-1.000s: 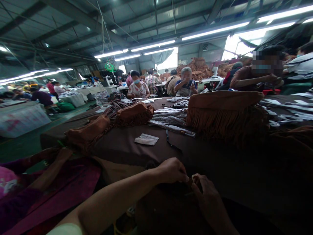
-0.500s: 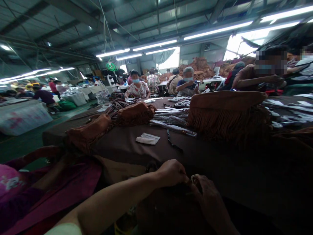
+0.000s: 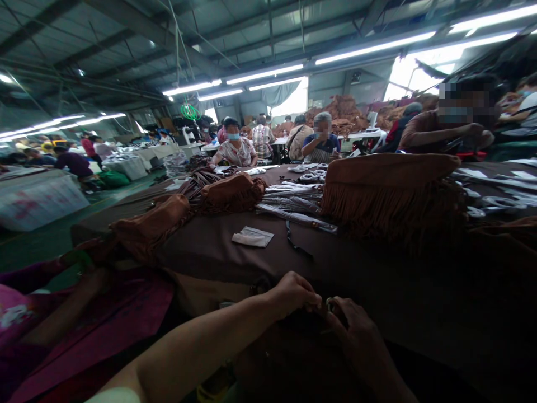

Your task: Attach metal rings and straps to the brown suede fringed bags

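Observation:
My left hand (image 3: 293, 294) is closed in a pinch, thumb and fingertips together at a tiny pale bit too small to name. Just to its right, my right hand (image 3: 356, 327) has its fingers curled, and a pale, shiny ring-like edge (image 3: 330, 304) shows by its fingertips. What lies between the two hands is dark and hard to make out. Dark brown material fills the area under them. Beyond the hands, a white packet (image 3: 253, 237) and a narrow black strap (image 3: 297, 242) lie on the brown-covered table (image 3: 218, 246).
A large fringed brown bag (image 3: 390, 173) stands beyond my hands. Two smaller fringed brown pieces (image 3: 153, 215) lie to the left, with plastic-wrapped straps (image 3: 296, 215) between. A co-worker's arm (image 3: 71, 308) works close on my left. Other people sit across the table.
My left hand has shifted slightly, and its fingertips now show a pale bit. My right hand stays nearly in place. The co-worker's hands at left have moved, with something green showing there.

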Tool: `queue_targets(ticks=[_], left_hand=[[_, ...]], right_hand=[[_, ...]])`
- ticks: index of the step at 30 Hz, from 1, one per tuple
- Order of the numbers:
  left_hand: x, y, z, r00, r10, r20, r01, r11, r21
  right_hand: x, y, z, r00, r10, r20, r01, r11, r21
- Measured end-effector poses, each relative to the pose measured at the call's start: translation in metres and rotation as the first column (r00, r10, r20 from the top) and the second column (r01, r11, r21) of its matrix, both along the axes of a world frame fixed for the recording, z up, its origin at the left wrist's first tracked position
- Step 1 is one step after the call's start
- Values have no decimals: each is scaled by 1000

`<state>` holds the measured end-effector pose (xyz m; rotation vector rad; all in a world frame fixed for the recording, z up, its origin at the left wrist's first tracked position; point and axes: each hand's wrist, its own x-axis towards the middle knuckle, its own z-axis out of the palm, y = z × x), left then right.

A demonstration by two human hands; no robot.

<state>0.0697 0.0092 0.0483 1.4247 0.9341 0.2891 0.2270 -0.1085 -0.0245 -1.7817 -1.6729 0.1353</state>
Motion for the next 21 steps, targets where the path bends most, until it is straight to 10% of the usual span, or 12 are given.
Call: queue_targets(ticks=[5,12,21], left_hand=[[-4,-4,-10,999,-12,-42,21,978,207],[3,4,-14,1000,16,1,-16,997,75],[1,5,7,912,-304,-274,353,923,153]], right_hand=[[-1,0,-1,1000,12,0,-12,999,36],[0,-4,0,988,148,45,-148,989,-3],[-20,-1,38,972,-93,214,140,967,-215]])
